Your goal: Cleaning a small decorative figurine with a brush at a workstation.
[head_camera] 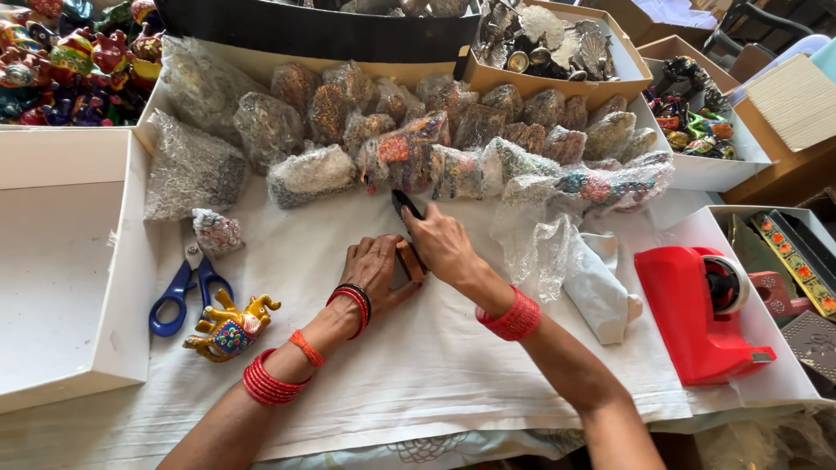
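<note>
My left hand (374, 271) lies palm down on the white cloth, fingers close together, touching a small brown piece (409, 259) that sits between both hands. My right hand (442, 244) is closed on a dark black-handled tool (405, 205) that points away from me toward a row of bubble-wrapped figurines (418, 148). Red bangles ring both wrists. A painted yellow elephant figurine (231, 326) lies on the cloth left of my left forearm, beside blue-handled scissors (185, 287).
A red tape dispenser (701, 313) stands at the right, next to loose bubble wrap (544, 248) and a roll of white paper (601, 292). An open white box (61, 261) sits at the left. Boxes of painted figurines (70, 61) and shell ornaments (549, 39) line the back.
</note>
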